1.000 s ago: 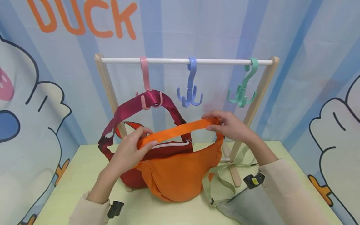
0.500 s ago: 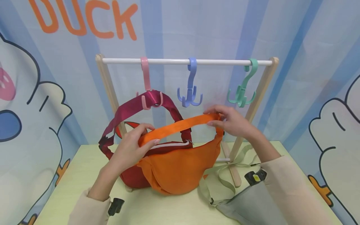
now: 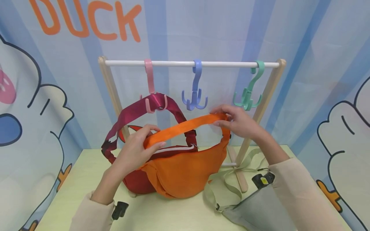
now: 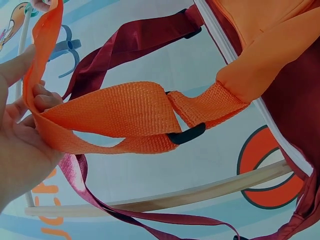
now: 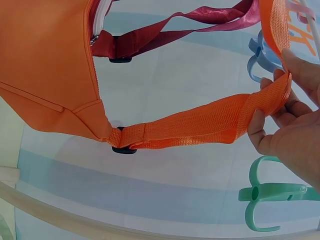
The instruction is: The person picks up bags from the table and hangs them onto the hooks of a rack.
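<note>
An orange waist bag (image 3: 185,175) hangs by its strap (image 3: 182,127) between my two hands in the head view. With curled fingers and thumb, my left hand (image 3: 134,149) grips the strap's left part; the left wrist view shows the webbing looped over those fingers. My right hand (image 3: 240,122) pinches the strap near its right end, just below the green hook (image 3: 247,93). Behind the orange bag, a dark red bag (image 3: 138,183) hangs by its strap from the pink hook (image 3: 150,83). The orange bag hides much of it.
A wooden rack with a white rail (image 3: 173,63) stands on the pale table (image 3: 72,179). A blue hook (image 3: 196,86) hangs mid-rail above the strap. The grey-green bag (image 3: 260,208) lies at the front right, partly under my right forearm, its straps spread by the rack's foot.
Both hands have risen a little, the right more than the left. The orange bag has come up with them. The red bag and grey-green bag stay in place.
</note>
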### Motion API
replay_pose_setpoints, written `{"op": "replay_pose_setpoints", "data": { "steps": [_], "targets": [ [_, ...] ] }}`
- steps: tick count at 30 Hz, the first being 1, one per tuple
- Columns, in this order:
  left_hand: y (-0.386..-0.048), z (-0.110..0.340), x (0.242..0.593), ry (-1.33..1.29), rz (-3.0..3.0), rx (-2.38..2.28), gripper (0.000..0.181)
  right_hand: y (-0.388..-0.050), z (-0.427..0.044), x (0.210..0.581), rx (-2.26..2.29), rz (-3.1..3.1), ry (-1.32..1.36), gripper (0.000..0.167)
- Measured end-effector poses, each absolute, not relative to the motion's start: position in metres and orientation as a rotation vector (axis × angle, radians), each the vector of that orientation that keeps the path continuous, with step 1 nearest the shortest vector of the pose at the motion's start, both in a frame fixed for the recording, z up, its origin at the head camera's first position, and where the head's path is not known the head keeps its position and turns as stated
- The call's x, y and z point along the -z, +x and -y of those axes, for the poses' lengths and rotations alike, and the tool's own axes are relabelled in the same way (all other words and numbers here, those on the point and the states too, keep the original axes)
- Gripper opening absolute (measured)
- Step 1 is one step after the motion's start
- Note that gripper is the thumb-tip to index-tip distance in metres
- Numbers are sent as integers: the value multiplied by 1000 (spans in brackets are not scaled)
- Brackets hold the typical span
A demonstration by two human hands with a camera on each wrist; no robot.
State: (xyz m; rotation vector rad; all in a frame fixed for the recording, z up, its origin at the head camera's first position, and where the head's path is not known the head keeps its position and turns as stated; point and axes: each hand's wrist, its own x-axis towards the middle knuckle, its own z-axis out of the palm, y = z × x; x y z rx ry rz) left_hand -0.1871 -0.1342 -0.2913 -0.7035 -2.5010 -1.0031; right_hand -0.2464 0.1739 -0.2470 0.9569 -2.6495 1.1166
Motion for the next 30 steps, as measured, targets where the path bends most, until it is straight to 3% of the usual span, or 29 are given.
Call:
{"op": "replay_pose_setpoints", "data": {
  "steps": [30],
  "targets": [
    [-193,124,270,-687,2460,967,34,-249,-170,222,-1058,2681,839,29]
  ]
}}
